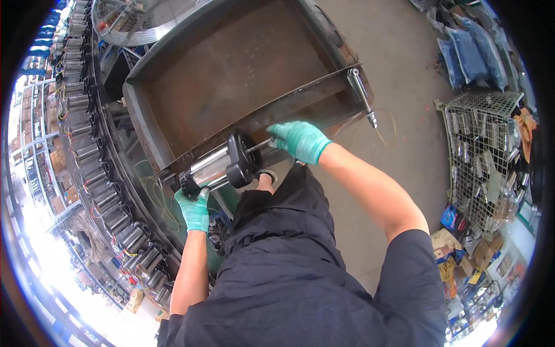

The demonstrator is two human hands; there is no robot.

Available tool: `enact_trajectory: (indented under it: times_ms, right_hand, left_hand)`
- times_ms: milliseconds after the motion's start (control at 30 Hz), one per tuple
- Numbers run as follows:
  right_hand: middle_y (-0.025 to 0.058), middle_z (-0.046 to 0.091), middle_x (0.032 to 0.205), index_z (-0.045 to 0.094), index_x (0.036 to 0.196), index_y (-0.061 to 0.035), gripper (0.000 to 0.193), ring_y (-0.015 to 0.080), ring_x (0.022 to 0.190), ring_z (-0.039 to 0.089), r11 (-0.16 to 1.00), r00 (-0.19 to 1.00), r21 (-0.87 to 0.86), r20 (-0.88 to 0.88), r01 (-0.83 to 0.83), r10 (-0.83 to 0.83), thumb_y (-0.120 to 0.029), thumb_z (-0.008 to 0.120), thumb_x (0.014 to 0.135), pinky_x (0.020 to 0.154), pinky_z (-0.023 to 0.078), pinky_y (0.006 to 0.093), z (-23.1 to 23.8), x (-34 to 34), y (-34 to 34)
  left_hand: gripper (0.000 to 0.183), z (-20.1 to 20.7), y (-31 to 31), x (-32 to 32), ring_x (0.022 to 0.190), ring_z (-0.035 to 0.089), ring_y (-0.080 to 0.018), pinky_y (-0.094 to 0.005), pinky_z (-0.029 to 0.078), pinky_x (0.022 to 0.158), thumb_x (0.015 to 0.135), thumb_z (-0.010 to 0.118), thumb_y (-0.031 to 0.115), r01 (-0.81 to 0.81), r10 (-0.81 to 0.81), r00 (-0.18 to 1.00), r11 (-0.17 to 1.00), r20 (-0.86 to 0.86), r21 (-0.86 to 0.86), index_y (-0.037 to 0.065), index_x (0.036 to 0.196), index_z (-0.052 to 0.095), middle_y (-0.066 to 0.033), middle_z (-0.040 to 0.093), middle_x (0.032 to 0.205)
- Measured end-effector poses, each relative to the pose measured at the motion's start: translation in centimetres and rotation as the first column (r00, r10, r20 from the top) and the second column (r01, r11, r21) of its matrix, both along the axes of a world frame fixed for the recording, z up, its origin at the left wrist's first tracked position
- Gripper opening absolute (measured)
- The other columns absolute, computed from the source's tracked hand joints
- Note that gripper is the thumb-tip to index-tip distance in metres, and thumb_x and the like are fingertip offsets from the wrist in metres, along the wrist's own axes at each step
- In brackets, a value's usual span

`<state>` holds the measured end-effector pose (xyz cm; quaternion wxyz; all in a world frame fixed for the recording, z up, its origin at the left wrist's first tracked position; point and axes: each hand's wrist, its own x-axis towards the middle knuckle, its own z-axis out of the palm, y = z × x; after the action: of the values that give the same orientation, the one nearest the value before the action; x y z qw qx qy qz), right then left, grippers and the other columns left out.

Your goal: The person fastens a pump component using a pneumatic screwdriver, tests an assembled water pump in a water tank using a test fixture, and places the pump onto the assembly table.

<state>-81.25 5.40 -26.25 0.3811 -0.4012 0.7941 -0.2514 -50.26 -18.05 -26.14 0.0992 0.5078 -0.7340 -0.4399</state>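
Observation:
A shiny metal cylinder with black end pieces, which looks like a motor or pump body, lies at the near edge of a large rusty steel tray. A thin silver tube runs along its near side. My left hand, in a green glove, grips the near left end of the body by the black end piece. From the black flange on the right a thin shaft sticks out. My right hand, also green-gloved, has its fingers closed around the shaft's outer end.
A slim silver tool with a thin hose rests across the tray's right corner. Along the left curves a rack line of several metal cylinders with wires. On the right stand a wire mesh cage of metal parts and blue bags.

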Motion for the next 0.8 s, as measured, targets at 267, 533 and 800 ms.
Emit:
enact_trajectory:
  times_ms: [267,533,800]
  right_hand:
    - [0.0189,0.07,0.085,0.075,0.097,0.0001,0.046,0.0358,0.081,0.067,0.963,0.881,0.247,0.426,0.105,-0.206,-0.043,0.059,0.098,0.079,0.051,0.0464,0.9,-0.8,-1.4]
    - [0.0105,0.057,0.058,0.068,0.071,-0.0012,0.052,0.0218,0.049,0.055,0.929,0.76,0.284,0.541,0.238,-0.36,-0.049,0.067,0.092,0.053,0.047,0.0398,-0.6,-0.4,-1.6]
    - [0.0162,0.065,0.093,0.066,0.095,-0.0043,0.028,0.038,0.09,0.059,0.652,0.477,-0.481,-0.445,0.586,-0.758,-0.029,0.073,0.084,0.085,0.048,0.0485,1.9,-1.5,4.9]
  left_hand:
    - [0.054,0.5,-2.3,-1.8,0.108,0.056,-0.019,-0.0333,0.045,0.099,0.087,0.081,0.018,0.011,-0.007,0.996,0.999,-0.087,0.046,0.0,0.125,0.048,-0.0089,0.06,0.118]
    - [0.055,0.2,-1.9,-1.2,0.11,0.056,-0.0203,-0.0343,0.043,0.102,0.087,0.08,0.019,0.01,-0.009,0.998,1.0,-0.069,0.01,0.0,0.126,0.046,-0.0107,0.059,0.12]
    - [0.059,0.9,-1.8,-1.8,0.112,0.055,-0.0219,-0.0351,0.042,0.104,0.087,0.08,0.019,-0.012,0.012,1.0,1.0,0.007,-0.001,0.0,0.13,0.044,-0.0121,0.058,0.122]
